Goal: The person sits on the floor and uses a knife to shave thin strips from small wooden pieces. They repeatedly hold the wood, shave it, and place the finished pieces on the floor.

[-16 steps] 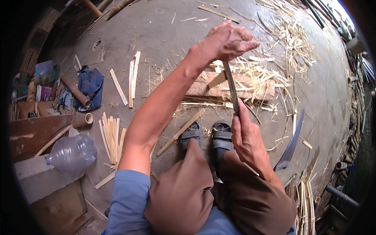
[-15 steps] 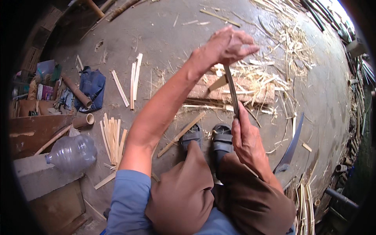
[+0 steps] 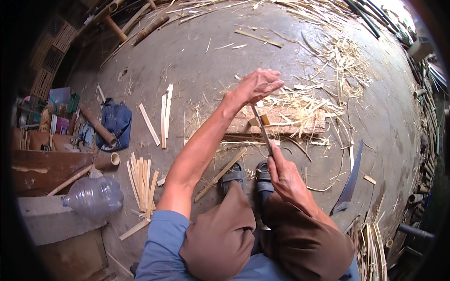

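Note:
My right hand (image 3: 287, 174) is closed round the handle of a long-bladed knife (image 3: 260, 125), which points away from me. At the far end of the blade is my left hand (image 3: 258, 86), its fingers stretched toward the right and its palm over the tip. The palm side is hidden, but the hand seems to press on the blade. A short bamboo piece (image 3: 266, 119) shows on both sides of the blade, above a wooden block (image 3: 293, 121) on the floor. Pale shavings (image 3: 307, 110) cover much of the block.
Bamboo strips (image 3: 140, 180) lie in a bundle at left, near a plastic bottle (image 3: 96, 194) and a blue cloth bag (image 3: 116, 122). A saw (image 3: 350, 180) rests on the floor at right. More shavings (image 3: 349, 61) are piled at the far right. One strip (image 3: 220, 174) lies by my sandals.
Both hands and the knife are lower and slightly further left in the picture. The whole view has shifted, with the floor things appearing lower. The right hand keeps its grip.

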A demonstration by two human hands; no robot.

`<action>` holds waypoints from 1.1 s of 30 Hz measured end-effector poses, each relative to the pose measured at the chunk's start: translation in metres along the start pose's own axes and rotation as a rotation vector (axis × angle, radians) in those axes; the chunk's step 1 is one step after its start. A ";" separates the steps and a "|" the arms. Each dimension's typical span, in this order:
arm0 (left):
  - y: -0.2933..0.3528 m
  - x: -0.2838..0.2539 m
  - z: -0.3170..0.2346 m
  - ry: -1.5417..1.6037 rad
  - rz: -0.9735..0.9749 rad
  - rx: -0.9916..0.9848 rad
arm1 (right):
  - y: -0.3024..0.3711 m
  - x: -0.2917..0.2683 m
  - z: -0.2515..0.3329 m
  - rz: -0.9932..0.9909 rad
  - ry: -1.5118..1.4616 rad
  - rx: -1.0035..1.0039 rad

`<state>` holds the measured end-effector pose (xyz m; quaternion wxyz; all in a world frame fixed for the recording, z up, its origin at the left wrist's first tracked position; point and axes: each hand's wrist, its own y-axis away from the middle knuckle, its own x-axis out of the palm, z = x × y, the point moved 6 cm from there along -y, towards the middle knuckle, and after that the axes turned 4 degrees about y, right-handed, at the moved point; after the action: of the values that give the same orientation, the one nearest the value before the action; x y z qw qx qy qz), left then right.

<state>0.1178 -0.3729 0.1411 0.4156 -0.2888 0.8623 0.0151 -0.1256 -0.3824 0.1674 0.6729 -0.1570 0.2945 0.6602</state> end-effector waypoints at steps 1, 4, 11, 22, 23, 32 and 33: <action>-0.009 -0.009 -0.010 -0.012 -0.031 -0.014 | -0.003 -0.004 -0.002 -0.029 -0.007 -0.026; -0.003 -0.050 -0.033 -0.011 -0.205 0.037 | -0.011 0.004 -0.006 -0.009 -0.029 -0.061; 0.050 -0.076 -0.066 0.141 -0.531 0.029 | -0.012 0.001 -0.010 -0.012 -0.062 -0.034; 0.086 -0.019 -0.110 -0.044 -0.301 0.121 | 0.014 -0.033 -0.017 0.177 -0.226 0.060; 0.086 -0.011 -0.110 -0.029 -0.287 0.088 | 0.017 -0.034 -0.021 0.126 -0.253 -0.003; 0.079 0.037 -0.121 -0.191 -0.140 0.199 | 0.036 -0.026 -0.072 0.220 -0.397 0.080; 0.075 0.037 -0.127 -0.202 -0.132 0.210 | 0.042 -0.031 -0.072 0.211 -0.433 0.121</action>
<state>-0.0284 -0.3623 0.1813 0.5282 -0.2968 0.7921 -0.0735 -0.1788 -0.4472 0.1382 0.6558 0.0606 0.1971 0.7262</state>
